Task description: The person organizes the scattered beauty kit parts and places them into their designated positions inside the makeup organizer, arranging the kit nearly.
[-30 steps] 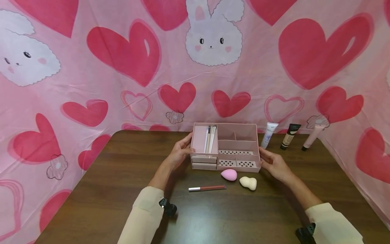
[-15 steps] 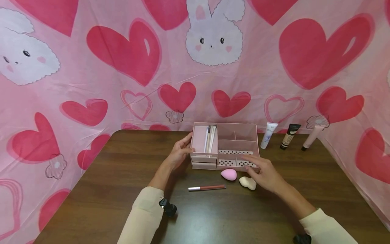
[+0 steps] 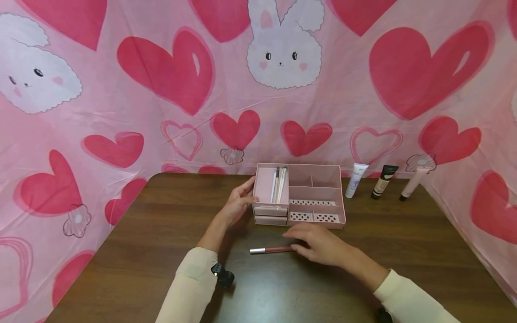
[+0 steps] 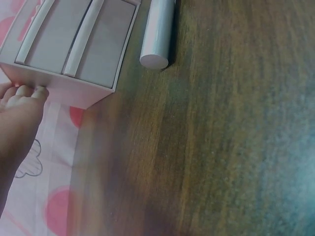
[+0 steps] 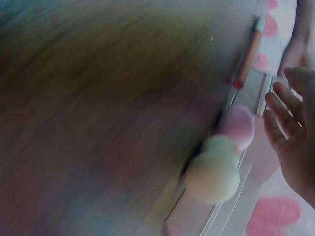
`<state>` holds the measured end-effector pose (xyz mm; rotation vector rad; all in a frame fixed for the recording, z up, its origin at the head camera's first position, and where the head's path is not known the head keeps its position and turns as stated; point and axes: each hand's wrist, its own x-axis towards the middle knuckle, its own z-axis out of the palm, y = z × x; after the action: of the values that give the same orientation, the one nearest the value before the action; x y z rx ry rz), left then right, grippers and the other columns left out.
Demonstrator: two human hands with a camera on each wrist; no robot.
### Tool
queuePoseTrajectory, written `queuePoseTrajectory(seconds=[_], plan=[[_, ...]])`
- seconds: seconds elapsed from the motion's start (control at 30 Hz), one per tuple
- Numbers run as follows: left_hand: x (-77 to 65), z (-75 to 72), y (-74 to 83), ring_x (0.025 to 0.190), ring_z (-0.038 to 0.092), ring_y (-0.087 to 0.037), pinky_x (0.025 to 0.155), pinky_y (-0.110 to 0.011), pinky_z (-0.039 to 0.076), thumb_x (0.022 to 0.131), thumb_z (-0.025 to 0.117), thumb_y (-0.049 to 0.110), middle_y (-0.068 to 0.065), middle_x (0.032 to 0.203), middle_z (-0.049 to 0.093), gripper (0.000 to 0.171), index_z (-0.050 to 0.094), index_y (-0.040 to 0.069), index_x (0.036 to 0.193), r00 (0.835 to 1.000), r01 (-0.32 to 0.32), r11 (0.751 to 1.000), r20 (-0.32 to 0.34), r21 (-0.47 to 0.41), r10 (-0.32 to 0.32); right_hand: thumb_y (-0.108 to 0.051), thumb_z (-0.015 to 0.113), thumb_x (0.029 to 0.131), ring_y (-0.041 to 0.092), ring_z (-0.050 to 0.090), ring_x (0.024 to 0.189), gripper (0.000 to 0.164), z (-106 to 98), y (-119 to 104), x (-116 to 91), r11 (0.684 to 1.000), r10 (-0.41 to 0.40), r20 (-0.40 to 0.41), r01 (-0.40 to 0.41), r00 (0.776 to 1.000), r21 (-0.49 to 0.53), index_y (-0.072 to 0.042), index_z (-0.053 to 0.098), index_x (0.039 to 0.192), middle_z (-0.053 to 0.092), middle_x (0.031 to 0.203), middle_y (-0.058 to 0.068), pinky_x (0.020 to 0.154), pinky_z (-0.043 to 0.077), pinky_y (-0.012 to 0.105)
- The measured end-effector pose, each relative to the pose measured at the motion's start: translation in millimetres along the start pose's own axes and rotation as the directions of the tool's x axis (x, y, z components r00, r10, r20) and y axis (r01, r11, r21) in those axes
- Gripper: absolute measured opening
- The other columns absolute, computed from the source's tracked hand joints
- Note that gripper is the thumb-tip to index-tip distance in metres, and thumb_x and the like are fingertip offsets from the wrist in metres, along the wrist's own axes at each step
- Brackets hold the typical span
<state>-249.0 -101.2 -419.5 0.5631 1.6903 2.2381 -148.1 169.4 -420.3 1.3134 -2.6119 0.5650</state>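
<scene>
In the head view my left hand (image 3: 239, 204) grips the left side of a pink makeup organizer (image 3: 315, 194), thumb at its front corner. My right hand (image 3: 323, 244), fingers apart and holding nothing, hovers over the table before the organizer. It hides the pink makeup sponge (image 5: 237, 127) and cream gourd-shaped sponge (image 5: 212, 172), which show blurred in the right wrist view. A lip gloss tube (image 3: 268, 250) with a silver cap lies on the table, its right end near my right thumb. Several slim brushes or pencils (image 3: 278, 185) lie in the organizer's left top section.
A white tube (image 3: 356, 180), a black-capped tube (image 3: 383, 181) and a pink tube (image 3: 414, 183) stand right of the organizer on the wooden table (image 3: 161, 251). A pink heart-and-rabbit cloth (image 3: 226, 80) hangs behind. The organizer has two drawers (image 3: 270, 215) at front left.
My right hand has left the organizer's right side and moved left and toward me, over the sponges to the lip gloss tube's end. My left hand stays at the organizer.
</scene>
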Motion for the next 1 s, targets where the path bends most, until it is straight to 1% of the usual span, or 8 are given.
queuePoseTrajectory(seconds=[0.1,0.17,0.33,0.43,0.57,0.7,0.83,1.0], plan=[[-0.3,0.0,0.4,0.158,0.009,-0.038,0.095,-0.009,0.048,0.088,0.041,-0.018,-0.023,0.171,0.005,0.079,0.008,-0.008,0.159,1.0,0.003,1.0,-0.004,0.008,-0.003,-0.018,0.073,0.092,0.016,0.068,0.11,0.03,7,-5,9,0.999,-0.043,0.038,0.043,0.998,-0.011,-0.013,0.073,0.121,0.074,0.117,0.0,0.096,0.057,0.038],[0.1,0.4,0.5,0.158,0.009,-0.038,0.095,-0.009,0.047,0.088,0.042,-0.019,-0.024,0.171,0.005,0.079,0.008,-0.008,0.159,1.0,0.005,1.0,-0.004,0.009,-0.005,-0.016,0.073,0.091,0.014,0.067,0.107,0.029,12,-6,14,0.997,-0.077,0.046,0.078,0.996,-0.02,-0.013,0.073,0.12,0.073,0.114,-0.001,0.094,0.057,0.036],[0.0,1.5,1.1,0.157,0.009,-0.039,0.094,-0.009,0.048,0.088,0.041,-0.019,-0.025,0.17,0.003,0.08,0.006,-0.009,0.159,1.0,0.005,1.0,-0.006,0.009,-0.005,-0.015,0.073,0.092,0.012,0.066,0.102,0.026,23,-6,26,0.992,-0.123,0.076,0.125,0.99,-0.023,-0.015,0.074,0.117,0.071,0.109,-0.003,0.091,0.057,0.03],[-0.4,1.7,1.7,0.157,0.009,-0.04,0.094,-0.01,0.048,0.087,0.041,-0.019,-0.025,0.17,0.004,0.08,0.007,-0.009,0.159,1.0,0.0,1.0,-0.008,0.006,0.0,-0.017,0.072,0.093,0.011,0.065,0.101,0.024,27,-6,31,0.991,-0.126,0.122,0.13,0.985,-0.025,-0.016,0.074,0.117,0.07,0.107,-0.004,0.09,0.056,0.028],[0.3,1.9,2.0,0.157,0.01,-0.04,0.094,-0.01,0.048,0.087,0.042,-0.019,-0.025,0.17,0.005,0.08,0.007,-0.008,0.159,1.0,0.0,1.0,0.003,0.004,0.0,-0.02,0.074,0.092,0.009,0.064,0.098,0.024,29,-6,36,0.995,-0.093,0.185,0.098,0.978,-0.022,-0.016,0.074,0.116,0.069,0.105,-0.005,0.087,0.056,0.026],[0.8,2.4,2.7,0.157,0.01,-0.04,0.094,-0.01,0.049,0.088,0.041,-0.019,-0.025,0.17,0.005,0.08,0.007,-0.008,0.159,1.0,-0.002,1.0,0.006,0.003,0.002,-0.021,0.075,0.091,0.008,0.064,0.095,0.024,29,-5,38,0.997,-0.064,0.219,0.072,0.974,-0.03,-0.015,0.075,0.114,0.069,0.103,-0.004,0.085,0.056,0.025],[0.4,2.5,3.0,0.157,0.01,-0.039,0.093,-0.01,0.049,0.087,0.041,-0.019,-0.025,0.17,0.004,0.08,0.007,-0.008,0.159,1.0,-0.001,1.0,-0.002,-0.004,0.001,-0.02,0.076,0.09,0.006,0.063,0.089,0.021,31,-4,40,0.997,-0.061,0.22,0.067,0.974,-0.022,-0.014,0.076,0.11,0.068,0.098,-0.004,0.081,0.055,0.023],[0.4,1.2,2.1,0.157,0.011,-0.04,0.092,-0.011,0.049,0.088,0.041,-0.019,-0.024,0.17,0.005,0.08,0.007,-0.008,0.16,1.0,0.009,1.0,-0.002,-0.004,-0.009,-0.014,0.077,0.088,0.004,0.063,0.085,0.016,33,-2,40,0.996,-0.091,0.183,0.09,0.979,0.014,-0.013,0.078,0.104,0.067,0.092,-0.004,0.078,0.055,0.023]])
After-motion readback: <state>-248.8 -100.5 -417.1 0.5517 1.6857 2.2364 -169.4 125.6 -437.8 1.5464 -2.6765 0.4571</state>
